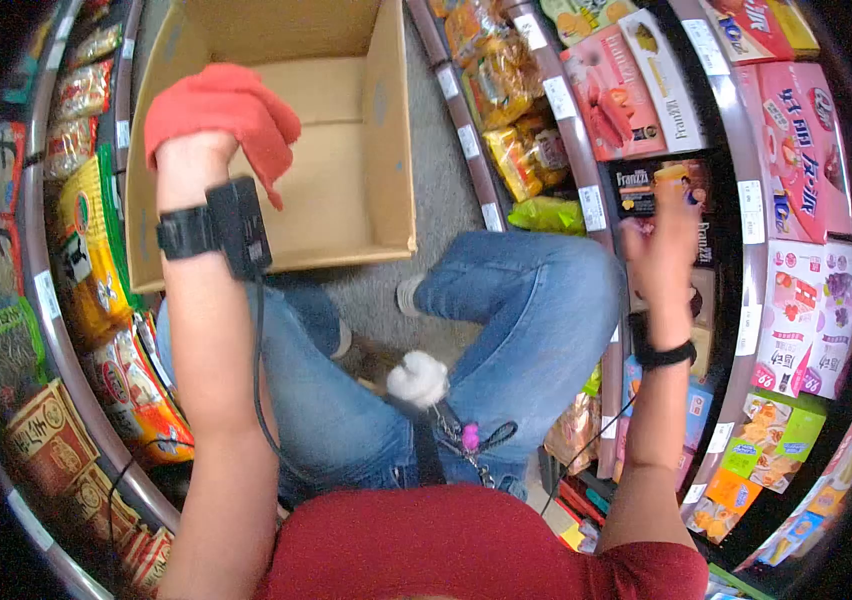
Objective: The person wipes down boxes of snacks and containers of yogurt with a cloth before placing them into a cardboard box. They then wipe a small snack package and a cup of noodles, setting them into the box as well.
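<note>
A red cloth [221,110] is bunched over my left hand [196,150], which holds it above the near-left part of an open cardboard box [371,225]. The cloth hides the fingers of that hand. My right hand [664,255] is at the right-hand shelf, its fingers stretched out and somewhat blurred, with nothing visible in them. It is in front of a dark Franzzi box [636,185] and other packets; whether it touches them I cannot tell.
Shelves of snack bags [86,240] run along my left. On the right stand pink and white Franzzi boxes [606,90], pink cartons [791,140] and bagged snacks [506,90]. My bent knees [556,300] are between the shelves. A cable [261,370] hangs from my left wrist.
</note>
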The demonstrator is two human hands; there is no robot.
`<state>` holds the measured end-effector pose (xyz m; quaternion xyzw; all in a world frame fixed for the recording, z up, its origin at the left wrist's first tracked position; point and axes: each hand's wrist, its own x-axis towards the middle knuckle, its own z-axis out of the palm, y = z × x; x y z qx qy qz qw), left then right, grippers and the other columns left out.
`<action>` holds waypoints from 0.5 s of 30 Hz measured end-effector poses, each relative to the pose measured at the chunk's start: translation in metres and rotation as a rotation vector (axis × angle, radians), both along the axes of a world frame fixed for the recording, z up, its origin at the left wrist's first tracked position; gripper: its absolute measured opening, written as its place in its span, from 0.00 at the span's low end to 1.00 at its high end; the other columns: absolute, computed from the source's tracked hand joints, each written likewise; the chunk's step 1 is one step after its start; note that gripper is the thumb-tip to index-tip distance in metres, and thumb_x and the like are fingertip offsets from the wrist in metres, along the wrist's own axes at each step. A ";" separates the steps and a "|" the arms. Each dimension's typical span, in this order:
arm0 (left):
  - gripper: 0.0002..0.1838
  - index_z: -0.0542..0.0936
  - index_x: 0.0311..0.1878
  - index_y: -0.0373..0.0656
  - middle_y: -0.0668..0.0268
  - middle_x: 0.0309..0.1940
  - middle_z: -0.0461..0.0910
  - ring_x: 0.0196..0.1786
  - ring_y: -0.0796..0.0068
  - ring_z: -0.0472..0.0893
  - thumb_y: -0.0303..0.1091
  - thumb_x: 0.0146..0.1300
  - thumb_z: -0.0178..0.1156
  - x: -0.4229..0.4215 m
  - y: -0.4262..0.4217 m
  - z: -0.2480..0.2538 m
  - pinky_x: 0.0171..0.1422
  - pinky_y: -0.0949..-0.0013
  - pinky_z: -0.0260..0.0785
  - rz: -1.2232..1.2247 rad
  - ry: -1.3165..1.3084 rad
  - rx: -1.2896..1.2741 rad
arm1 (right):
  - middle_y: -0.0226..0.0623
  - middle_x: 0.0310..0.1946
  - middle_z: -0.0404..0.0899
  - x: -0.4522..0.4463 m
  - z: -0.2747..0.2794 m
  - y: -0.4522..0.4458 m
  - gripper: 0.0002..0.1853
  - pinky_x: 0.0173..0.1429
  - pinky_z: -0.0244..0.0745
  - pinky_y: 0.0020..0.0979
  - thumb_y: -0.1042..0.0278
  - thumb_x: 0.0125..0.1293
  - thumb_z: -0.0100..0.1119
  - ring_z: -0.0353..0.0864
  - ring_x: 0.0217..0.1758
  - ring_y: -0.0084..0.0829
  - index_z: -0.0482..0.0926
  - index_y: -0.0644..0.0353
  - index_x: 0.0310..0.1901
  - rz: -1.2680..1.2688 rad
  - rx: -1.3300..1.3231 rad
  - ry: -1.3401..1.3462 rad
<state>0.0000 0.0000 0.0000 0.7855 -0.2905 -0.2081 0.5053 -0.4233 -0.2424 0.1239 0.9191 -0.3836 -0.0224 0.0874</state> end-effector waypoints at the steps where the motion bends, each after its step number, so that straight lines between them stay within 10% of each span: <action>1: 0.15 0.86 0.47 0.36 0.58 0.44 0.87 0.44 0.69 0.87 0.29 0.68 0.50 0.006 -0.002 -0.010 0.50 0.71 0.80 0.036 0.128 -0.195 | 0.54 0.52 0.78 0.005 -0.001 -0.003 0.25 0.66 0.69 0.48 0.66 0.50 0.67 0.76 0.59 0.50 0.76 0.64 0.52 -0.003 -0.023 -0.034; 3: 0.14 0.86 0.38 0.31 0.51 0.38 0.87 0.39 0.62 0.87 0.30 0.66 0.53 -0.019 -0.009 0.002 0.48 0.69 0.81 0.092 -0.317 0.040 | 0.53 0.51 0.78 -0.003 -0.025 0.051 0.28 0.63 0.69 0.53 0.63 0.49 0.69 0.75 0.57 0.51 0.77 0.62 0.53 0.300 0.119 -0.078; 6: 0.13 0.83 0.28 0.35 0.52 0.32 0.86 0.36 0.64 0.84 0.31 0.63 0.54 -0.026 -0.023 0.002 0.52 0.67 0.77 0.054 -0.091 -0.192 | 0.55 0.73 0.60 0.010 -0.058 0.101 0.48 0.74 0.50 0.69 0.47 0.57 0.70 0.54 0.76 0.66 0.57 0.48 0.77 0.386 0.646 0.355; 9: 0.16 0.81 0.18 0.39 0.53 0.26 0.86 0.32 0.65 0.82 0.31 0.60 0.54 -0.047 -0.033 0.011 0.55 0.66 0.74 0.058 0.085 -0.277 | 0.66 0.59 0.72 0.049 -0.080 0.117 0.55 0.64 0.70 0.57 0.48 0.57 0.71 0.73 0.59 0.69 0.47 0.51 0.80 0.246 0.975 0.313; 13: 0.15 0.85 0.41 0.29 0.53 0.39 0.87 0.41 0.64 0.84 0.28 0.68 0.50 -0.076 -0.006 0.027 0.54 0.66 0.78 0.042 0.470 -0.437 | 0.64 0.53 0.76 0.092 -0.185 0.115 0.50 0.57 0.74 0.54 0.57 0.56 0.70 0.76 0.51 0.67 0.53 0.59 0.77 0.222 0.843 -0.066; 15: 0.14 0.85 0.47 0.33 0.58 0.42 0.87 0.43 0.66 0.84 0.28 0.69 0.50 -0.093 0.017 0.047 0.50 0.66 0.78 0.113 0.245 -0.175 | 0.61 0.51 0.78 0.115 -0.259 0.103 0.41 0.57 0.75 0.53 0.62 0.55 0.70 0.75 0.53 0.65 0.63 0.61 0.70 0.338 0.750 -0.257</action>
